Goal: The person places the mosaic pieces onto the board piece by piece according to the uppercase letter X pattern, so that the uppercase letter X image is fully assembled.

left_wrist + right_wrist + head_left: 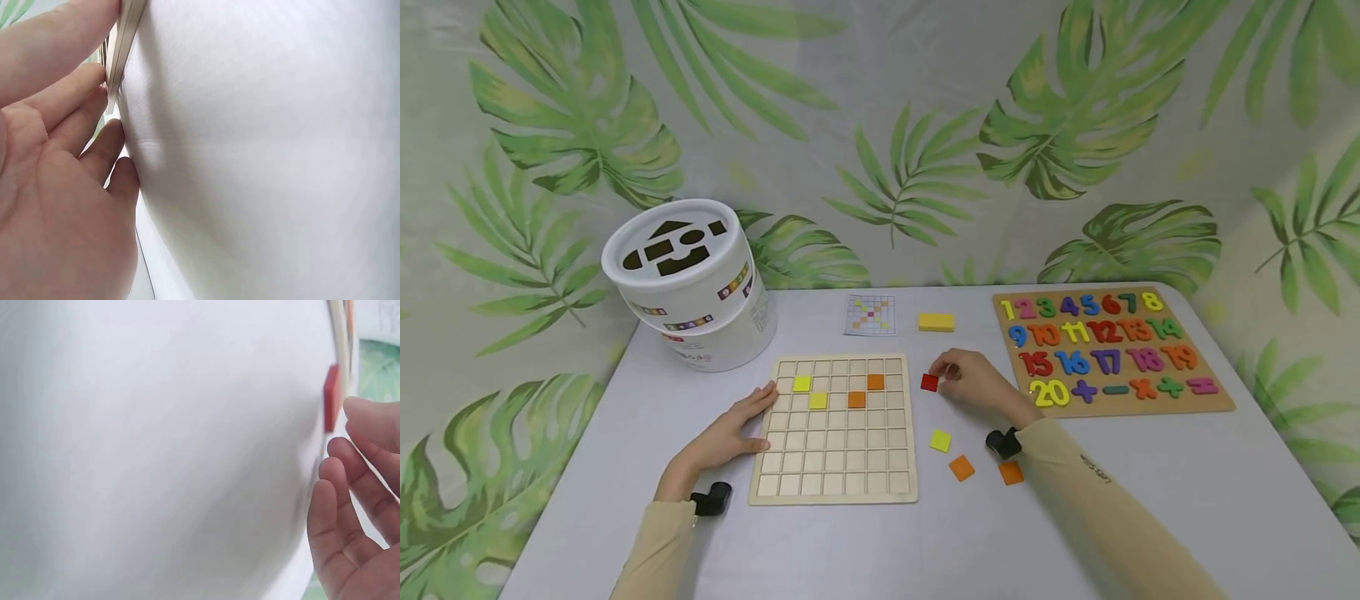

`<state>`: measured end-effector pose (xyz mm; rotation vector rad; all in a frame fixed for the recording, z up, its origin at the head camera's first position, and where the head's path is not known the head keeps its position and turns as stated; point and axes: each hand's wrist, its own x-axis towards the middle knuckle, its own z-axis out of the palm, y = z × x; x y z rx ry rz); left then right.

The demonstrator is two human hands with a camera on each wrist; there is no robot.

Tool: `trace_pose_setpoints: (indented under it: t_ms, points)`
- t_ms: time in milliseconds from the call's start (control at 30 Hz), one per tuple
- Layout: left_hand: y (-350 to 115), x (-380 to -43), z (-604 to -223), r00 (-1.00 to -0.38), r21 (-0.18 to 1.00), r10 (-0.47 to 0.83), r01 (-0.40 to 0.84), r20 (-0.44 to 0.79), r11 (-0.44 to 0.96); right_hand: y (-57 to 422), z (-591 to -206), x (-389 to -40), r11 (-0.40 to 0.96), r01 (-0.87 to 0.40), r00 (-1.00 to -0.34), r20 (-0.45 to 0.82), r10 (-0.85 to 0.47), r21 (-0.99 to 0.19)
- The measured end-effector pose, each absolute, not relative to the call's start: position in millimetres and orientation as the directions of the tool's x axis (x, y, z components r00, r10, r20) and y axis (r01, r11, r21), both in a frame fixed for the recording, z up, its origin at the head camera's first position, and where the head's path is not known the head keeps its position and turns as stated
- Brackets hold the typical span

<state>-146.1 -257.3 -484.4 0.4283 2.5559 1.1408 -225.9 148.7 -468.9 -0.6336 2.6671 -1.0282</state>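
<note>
A wooden grid board (835,458) lies on the table, with two yellow tiles (817,401) and two orange tiles (857,400) in its upper squares. Along the board's left edge rests my left hand (730,433), its thumb and fingers spread against the side. The left wrist view shows those fingers (81,119) by the board's edge. To the right of the board is a red square tile (929,382). My right hand (973,383) is right beside it, fingers bent; in the right wrist view a small gap separates the thumb from the red tile (331,399).
Loose yellow (940,441) and orange tiles (962,468) lie near the right forearm. Behind the board are a printed pattern card (870,315) and a yellow block (936,322). A white bucket (700,292) stands back left, a number puzzle board (1112,358) at right.
</note>
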Motion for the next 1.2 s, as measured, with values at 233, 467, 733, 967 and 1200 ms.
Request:
trace_pose_setpoints:
  t_ms: [233, 467, 733, 967, 1200]
  points:
    - [-257.4, -146.1, -485.5, -0.907, 0.76, 0.394, 0.149, -0.15, 0.633, 150.2, -475.2, -229.4, 0.669, -0.345, -0.872, -0.038, -0.488, -0.658]
    - [-256.4, -148.1, -486.7, -0.904, 0.761, 0.405, 0.166, -0.137, 0.627, 138.0, -473.0, -231.6, 0.669, -0.409, -0.855, 0.003, -0.519, -0.621]
    - [-257.9, -146.6, -485.6, -0.909, 0.758, 0.391, 0.149, -0.149, 0.635, 99.3, -462.6, -222.4, 0.555, -0.408, -0.804, -0.004, -0.595, -0.725]
    - [-259.3, -147.4, -487.7, -0.907, 0.765, 0.394, 0.147, -0.149, 0.627, 45.2, -464.3, -207.4, 0.491, -0.488, -0.704, -0.006, -0.71, -0.722]
    - [-259.9, -147.7, -487.8, -0.906, 0.775, 0.396, 0.143, -0.148, 0.616, 14.9, -464.2, -196.9, 0.54, -0.549, -0.683, -0.03, -0.73, -0.638]
